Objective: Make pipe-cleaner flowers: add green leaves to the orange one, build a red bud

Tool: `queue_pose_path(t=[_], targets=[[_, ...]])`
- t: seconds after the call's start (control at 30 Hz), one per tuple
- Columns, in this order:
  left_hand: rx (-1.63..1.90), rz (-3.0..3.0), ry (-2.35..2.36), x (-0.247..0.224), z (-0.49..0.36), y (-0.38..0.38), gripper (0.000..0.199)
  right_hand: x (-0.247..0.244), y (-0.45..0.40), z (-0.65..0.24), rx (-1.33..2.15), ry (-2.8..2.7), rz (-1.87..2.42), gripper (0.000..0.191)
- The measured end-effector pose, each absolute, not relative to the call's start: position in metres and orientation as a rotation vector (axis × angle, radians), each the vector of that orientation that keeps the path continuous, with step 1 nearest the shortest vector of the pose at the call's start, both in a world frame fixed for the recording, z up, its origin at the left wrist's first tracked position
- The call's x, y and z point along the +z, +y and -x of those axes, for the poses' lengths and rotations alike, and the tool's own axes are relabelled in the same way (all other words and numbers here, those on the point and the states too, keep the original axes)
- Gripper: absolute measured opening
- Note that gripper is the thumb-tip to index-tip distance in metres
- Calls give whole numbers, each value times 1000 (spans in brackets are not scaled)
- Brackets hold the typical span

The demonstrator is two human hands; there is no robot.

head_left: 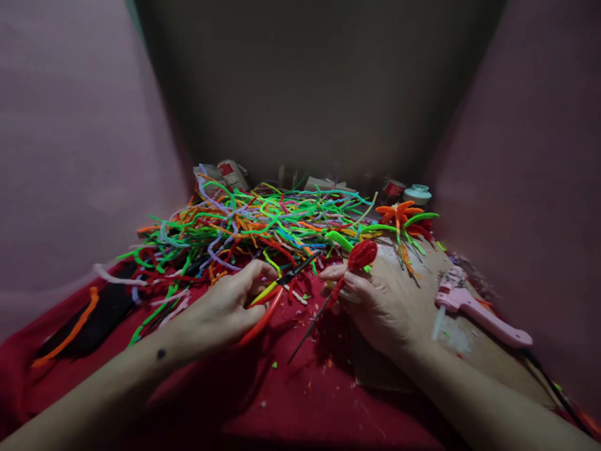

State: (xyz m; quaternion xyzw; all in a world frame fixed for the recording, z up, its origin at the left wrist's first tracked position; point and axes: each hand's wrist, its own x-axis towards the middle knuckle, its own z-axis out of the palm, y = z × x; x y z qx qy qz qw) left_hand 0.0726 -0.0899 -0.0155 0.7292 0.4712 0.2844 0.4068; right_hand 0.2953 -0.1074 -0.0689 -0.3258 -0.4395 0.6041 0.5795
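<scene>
My left hand [246, 297] is closed around pliers [263, 322] with red and yellow handles and long dark jaws. The jaws point up and right, toward the far edge of the table. In my right hand [375, 307], pinched between thumb and fingers, is a red pipe-cleaner flower bud [363, 255] with a thin dark wire stem [305, 338] slanting down to the left. The pliers' tip lies left of the bud, apart from it. Behind both hands spreads a tangled heap of coloured pipe cleaners [263, 219].
A pink glue gun [488, 316] lies on a cardboard sheet [399, 376] at the right. Beyond it are an orange pipe-cleaner flower [398, 213] and a pale blue jar [417, 194]. Small clippings dot the red cloth [291, 401]. A black item [94, 313] lies at the left.
</scene>
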Motion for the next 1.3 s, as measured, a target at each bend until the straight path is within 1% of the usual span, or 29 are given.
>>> queue_pose_path(t=[0.13, 0.27, 0.3, 0.4, 0.53, 0.63, 0.7, 0.93, 1.07, 1.3], targets=[[703, -1820, 1117, -11, -80, -97, 28, -72, -108, -295, 1406, -1043, 750, 20], [726, -2047, 1032, -7, -100, -113, 21, -72, -109, -293, 1388, -1003, 729, 19], [722, -2119, 1051, -7, -106, -117, 23, -72, -109, -292, 1392, -978, 719, 18], [677, -2281, 1231, -13, -126, -127, 35, -67, -110, -291, 1391, -919, 720, 16], [629, -2502, 1330, -24, -141, -133, 56, -63, -114, -291, 1319, -974, 773, 13], [690, -2640, 1328, -30, -142, -135, 63, -66, -115, -292, 1315, -991, 764, 16], [600, -2729, 1340, -31, -142, -136, 66, -69, -115, -292, 1318, -1000, 740, 17], [58, -2826, 1485, -23, -148, -139, 72, -67, -116, -289, 1324, -1016, 721, 18], [-3, -2895, 1465, -24, -149, -139, 72, -66, -116, -289, 1303, -1033, 725, 18], [-113, -2850, 1460, -18, -148, -139, 71, -65, -118, -290, 1283, -1088, 776, 22]])
